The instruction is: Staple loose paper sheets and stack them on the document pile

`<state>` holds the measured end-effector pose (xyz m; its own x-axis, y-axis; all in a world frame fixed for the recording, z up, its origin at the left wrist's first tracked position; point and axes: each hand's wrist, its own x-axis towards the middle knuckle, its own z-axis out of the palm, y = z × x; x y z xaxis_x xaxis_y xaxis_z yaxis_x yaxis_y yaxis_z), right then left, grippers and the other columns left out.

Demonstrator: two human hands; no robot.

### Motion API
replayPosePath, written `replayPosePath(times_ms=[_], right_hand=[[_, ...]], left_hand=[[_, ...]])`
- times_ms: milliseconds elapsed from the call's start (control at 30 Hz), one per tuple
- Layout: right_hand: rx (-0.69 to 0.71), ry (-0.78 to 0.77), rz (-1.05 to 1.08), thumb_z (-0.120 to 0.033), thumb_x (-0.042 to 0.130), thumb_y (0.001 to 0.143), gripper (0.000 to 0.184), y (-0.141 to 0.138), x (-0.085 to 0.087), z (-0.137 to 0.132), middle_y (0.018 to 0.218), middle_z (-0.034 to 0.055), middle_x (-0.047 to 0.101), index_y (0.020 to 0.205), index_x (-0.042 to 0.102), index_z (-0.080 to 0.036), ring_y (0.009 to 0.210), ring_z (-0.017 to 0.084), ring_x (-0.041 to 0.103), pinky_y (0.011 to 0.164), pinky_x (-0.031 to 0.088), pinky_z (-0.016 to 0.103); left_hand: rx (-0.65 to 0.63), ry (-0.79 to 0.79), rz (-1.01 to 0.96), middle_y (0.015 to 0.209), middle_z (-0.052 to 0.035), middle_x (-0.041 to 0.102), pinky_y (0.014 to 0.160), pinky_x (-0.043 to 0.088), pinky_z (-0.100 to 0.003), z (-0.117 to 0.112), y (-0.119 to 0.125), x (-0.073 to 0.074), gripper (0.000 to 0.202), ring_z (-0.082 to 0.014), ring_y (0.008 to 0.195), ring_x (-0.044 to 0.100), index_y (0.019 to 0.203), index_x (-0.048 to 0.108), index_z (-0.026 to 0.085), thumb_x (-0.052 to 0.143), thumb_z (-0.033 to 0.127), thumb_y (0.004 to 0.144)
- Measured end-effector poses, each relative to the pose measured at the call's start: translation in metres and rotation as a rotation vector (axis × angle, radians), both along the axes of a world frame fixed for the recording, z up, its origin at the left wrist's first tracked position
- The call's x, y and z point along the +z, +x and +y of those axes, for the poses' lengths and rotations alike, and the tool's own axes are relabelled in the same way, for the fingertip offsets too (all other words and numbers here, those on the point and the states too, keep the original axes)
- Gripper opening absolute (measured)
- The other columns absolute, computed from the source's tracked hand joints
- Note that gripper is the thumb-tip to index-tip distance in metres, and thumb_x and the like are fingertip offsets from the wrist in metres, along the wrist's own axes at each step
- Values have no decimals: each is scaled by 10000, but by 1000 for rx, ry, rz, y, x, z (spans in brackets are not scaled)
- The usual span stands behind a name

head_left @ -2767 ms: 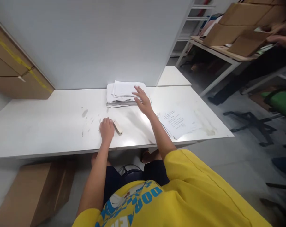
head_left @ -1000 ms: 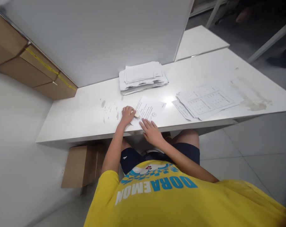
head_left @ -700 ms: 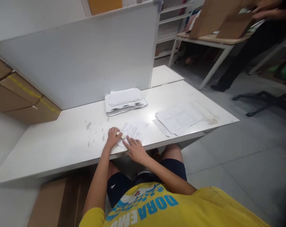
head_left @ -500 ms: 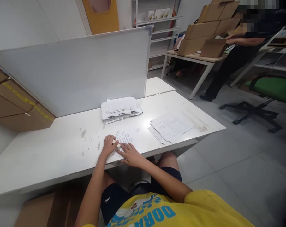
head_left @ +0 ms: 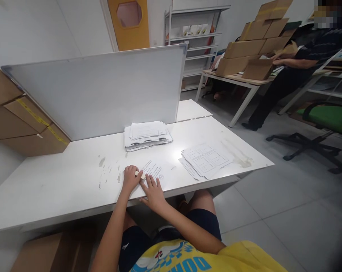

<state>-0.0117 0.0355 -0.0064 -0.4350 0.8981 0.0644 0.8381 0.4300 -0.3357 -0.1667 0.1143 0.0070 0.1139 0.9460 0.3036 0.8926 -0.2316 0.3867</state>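
Note:
Pinched in my left hand [head_left: 130, 179] is a small cream-coloured, eraser-like block [head_left: 139, 174], partly covered by the fingers. It rests at or just above a printed sheet of paper [head_left: 153, 168] near the desk's front edge. My right hand [head_left: 154, 193] lies beside it with fingers spread, its fingertips on the lower part of that sheet. The sheet bears slanted lines of text and a faint round mark; its left part is hidden under my hands.
Behind the sheet sits a thick stack of papers [head_left: 147, 140], and a smaller pile of printed sheets [head_left: 203, 160] lies to the right. A whiteboard [head_left: 103, 94] stands along the desk's back, with cardboard boxes [head_left: 20, 128] at left. A person [head_left: 287, 71] handles a box at another table.
My right hand has turned so its fingers point more forward and has drawn slightly nearer the desk edge. My left hand keeps the block. The camera view has tilted up a little.

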Motion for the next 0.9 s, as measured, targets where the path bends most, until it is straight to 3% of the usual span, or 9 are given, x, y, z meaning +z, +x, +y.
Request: replayPosePath(times_ms=[167, 300, 533, 733, 900], right_hand=[[154, 18, 4, -668, 698, 786, 971, 15, 13, 17, 1665, 180, 123, 1579, 293, -279, 1432, 411, 350, 1102, 349, 575], [321, 72, 1, -737, 583, 836, 933, 24, 14, 33, 1659, 186, 155, 1585, 283, -268, 1478, 393, 264, 1135, 296, 565], [415, 125, -36, -754, 416, 908, 787, 25, 17, 47, 1624, 173, 276, 1530, 414, -272, 1394, 393, 378, 1072, 368, 549], [450, 137, -29, -667, 449, 952, 729, 21, 14, 57, 1625, 177, 276, 1543, 390, -243, 1477, 357, 291, 1158, 278, 533], [427, 149, -42, -681, 474, 934, 732, 12, 7, 58, 1609, 194, 305, 1503, 456, -220, 1475, 377, 289, 1128, 305, 563]], left_hand=[[-23, -17, -1, 933, -74, 653, 919, 412, -436, -2, -1, 4, 192, -280, 1010, 538, 804, 556, 229, 451, 309, 943], [-45, -33, -40, 916, -75, 644, 914, 405, -447, -1, -2, 4, 218, -273, 992, 526, 800, 553, 218, 417, 303, 948], [-86, 11, -95, 908, -73, 640, 908, 414, -441, 5, -8, -5, 222, -269, 985, 521, 796, 554, 219, 424, 331, 938], [-155, 25, -124, 908, -66, 622, 949, 420, -439, 10, -12, -10, 190, -249, 965, 531, 788, 527, 216, 452, 329, 921], [-142, 34, -140, 939, -59, 608, 974, 422, -444, 10, -12, -13, 145, -243, 990, 536, 782, 522, 218, 493, 300, 897]])
